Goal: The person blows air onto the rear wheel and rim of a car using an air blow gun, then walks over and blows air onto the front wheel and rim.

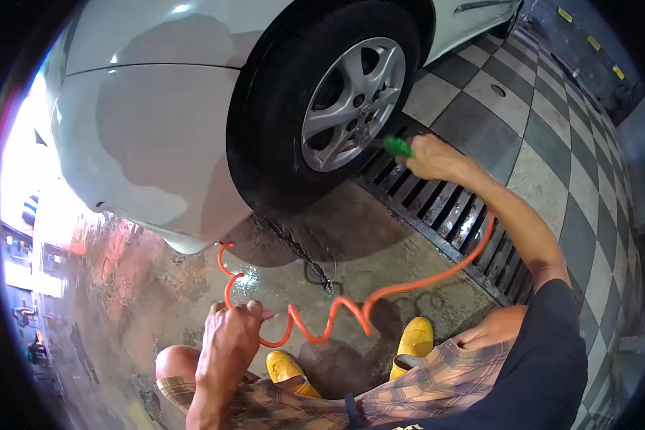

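Observation:
My right hand is closed around a green spray gun, its nozzle end close to the lower right of the wheel's silver rim. The gun is partly hidden by my fingers. An orange coiled hose runs from behind my right forearm, across in front of my knees, to the car's lower edge. My left hand is lower left, its fingers curled around the hose, part of which they hide. The black tire stands in front of me on the white car.
A metal drain grate crosses the floor right of the wheel, with checkered tiles beyond. The concrete below is wet and has a dark crack. My yellow boots are close below the hose.

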Available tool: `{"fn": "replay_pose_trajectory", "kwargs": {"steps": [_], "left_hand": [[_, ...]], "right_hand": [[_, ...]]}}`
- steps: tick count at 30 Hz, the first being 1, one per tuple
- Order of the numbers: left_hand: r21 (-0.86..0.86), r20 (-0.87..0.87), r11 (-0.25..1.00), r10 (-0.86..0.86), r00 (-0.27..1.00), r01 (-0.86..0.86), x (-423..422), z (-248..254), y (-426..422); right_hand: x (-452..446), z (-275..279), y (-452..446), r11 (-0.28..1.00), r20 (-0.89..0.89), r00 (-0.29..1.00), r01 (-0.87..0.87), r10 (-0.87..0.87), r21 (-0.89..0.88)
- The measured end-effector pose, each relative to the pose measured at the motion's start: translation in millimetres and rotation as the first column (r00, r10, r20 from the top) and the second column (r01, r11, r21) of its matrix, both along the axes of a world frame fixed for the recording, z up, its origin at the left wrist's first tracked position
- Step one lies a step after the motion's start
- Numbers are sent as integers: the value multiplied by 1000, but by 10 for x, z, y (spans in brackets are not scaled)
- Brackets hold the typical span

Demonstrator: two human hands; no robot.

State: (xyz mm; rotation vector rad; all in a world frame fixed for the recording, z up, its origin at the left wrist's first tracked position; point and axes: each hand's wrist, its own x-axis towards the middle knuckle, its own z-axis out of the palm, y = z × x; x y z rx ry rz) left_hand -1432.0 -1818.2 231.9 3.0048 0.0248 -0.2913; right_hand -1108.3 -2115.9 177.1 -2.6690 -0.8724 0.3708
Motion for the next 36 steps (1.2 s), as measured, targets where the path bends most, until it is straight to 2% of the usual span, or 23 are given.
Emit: {"fn": "replay_pose_trajectory", "kwargs": {"steps": [2, 3, 7, 10, 11, 12, 14, 15, 16, 18, 19, 20, 22, 23, 24, 26, 27, 28, 29, 30, 31, 35, 36], "left_hand": [[-28, 84, 999, -34, 996, 37, -41, -42, 9], [-18, 70, 999, -32, 997, 34, -32, -51, 20], [-25, 11, 1000, -15, 1000, 15, 8, 14, 1], [-3, 61, 1000, -26, 998, 26, -1, -13, -19], [-27, 57, 999, -25, 998, 26, 11, -45, 0], [-46, 48, 998, -30, 998, 32, 15, -52, 15], [-11, 32, 999, -32, 999, 32, 11, -29, 13], [9, 19, 1000, -18, 1000, 18, -1, -35, -5], [6, 20, 1000, -16, 1000, 16, -2, -51, -7], [-34, 31, 999, -23, 999, 24, 14, -75, 28], [-29, 29, 999, -23, 999, 24, 8, -67, 44], [-4, 33, 1000, -18, 999, 19, -2, -67, 42], [9, 39, 1000, -8, 999, 7, -3, -92, 22], [-24, 49, 999, -25, 998, 27, 19, -99, 30], [-52, 56, 997, -47, 997, 50, 31, -96, 45], [-60, 81, 997, -46, 996, 51, 4, -87, 47], [-29, 58, 999, -37, 998, 39, -5, -87, 43], [2, 39, 1000, -27, 999, 27, -1, -88, 39], [-32, 53, 999, -38, 998, 39, 9, -88, 55], [-30, 54, 999, -37, 998, 39, 7, -80, 47], [-15, 72, 999, -47, 996, 48, -4, -68, 40], [-49, 69, 998, -30, 997, 33, 17, -61, 22], [-51, 72, 998, -38, 997, 41, 21, -55, 11]], "right_hand": [[-4, -222, 12, 888, 254, 914, 192, -318, 419], [-49, -137, 32, 856, 240, 902, 216, -359, 470], [-49, -94, -48, 946, 110, 964, 210, -243, 247], [92, -118, -37, 928, 134, 961, 188, -241, 321], [142, -77, -63, 972, 69, 974, 220, -215, -83], [131, -148, -66, 971, 66, 973, 225, -220, -81], [75, -362, -37, 868, 128, 924, 282, -361, 408], [19, -318, 8, 798, -8, 918, 348, -396, 493], [44, -363, -11, 800, -5, 919, 345, -394, 491], [57, -411, 13, 998, -24, 999, 48, -47, 33], [-93, -414, 51, 941, -31, 984, 177, -175, 289], [-112, -371, 114, 941, -34, 985, 174, -171, 289], [-122, -298, 150, 942, -85, 980, 198, -182, 272], [-67, -219, 133, 999, -170, 985, 43, -44, -11], [-98, -254, 139, 999, -171, 984, 44, -45, -11], [-189, -415, 180, 865, -2, 953, 275, -302, 420], [-158, -440, 176, 794, -9, 953, 256, -301, 551], [-94, -415, 139, 796, -4, 953, 254, -301, 549], [-16, -367, 102, 959, -69, 985, 172, -161, 226], [9, -347, 70, 993, -183, 982, 30, -50, -111], [-47, -473, 52, 960, -121, 973, 217, -198, 178], [92, -326, -45, 933, 31, 953, 288, -301, 216], [125, -320, -80, 892, 94, 928, 315, -362, 325]]}}
